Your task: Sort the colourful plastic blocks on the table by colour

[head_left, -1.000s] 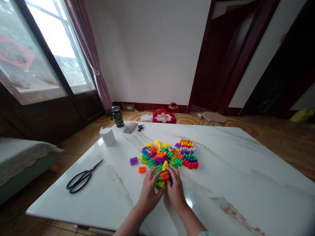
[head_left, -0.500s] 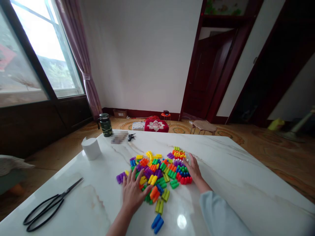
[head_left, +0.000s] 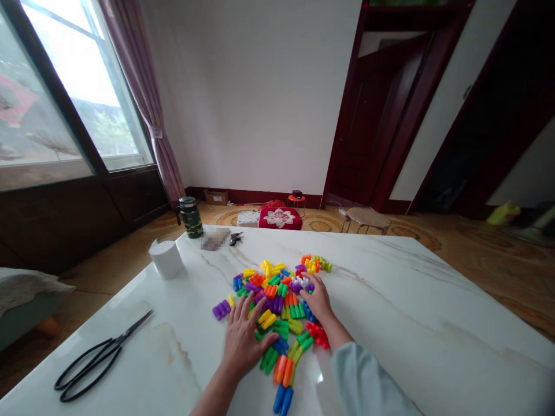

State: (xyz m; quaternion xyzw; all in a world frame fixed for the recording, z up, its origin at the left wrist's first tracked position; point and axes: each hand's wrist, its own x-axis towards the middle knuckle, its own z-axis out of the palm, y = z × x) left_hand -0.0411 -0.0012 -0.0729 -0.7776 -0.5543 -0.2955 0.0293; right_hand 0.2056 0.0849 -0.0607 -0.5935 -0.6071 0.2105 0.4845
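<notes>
On the white, marbled table [head_left: 390, 323] in the head view, a loose pile of colourful plastic pieces [head_left: 273, 303] lies near the middle, under and around both hands. The left hand [head_left: 246, 335] is open, palm down, its fingers spread over the left side of the pile beside yellow and green pieces; it grips nothing. The right hand [head_left: 318, 299] reaches over the pile's right side, fingers bent at the white and purple pieces [head_left: 302, 284]; whether it grasps any, I cannot tell. Orange pieces [head_left: 283, 370] and blue pieces [head_left: 283, 400] lie at the near end, while red pieces [head_left: 318, 335] sit by the right wrist. Beyond the right hand is a cluster of orange, yellow and lime pieces [head_left: 315, 263]. Black-handled scissors [head_left: 118, 341] lie well left of the left hand. Farther back stand a white paper roll [head_left: 167, 260] and a camouflage-patterned bottle [head_left: 191, 218], with keys [head_left: 236, 238] near a pixelated patch [head_left: 214, 238].
</notes>
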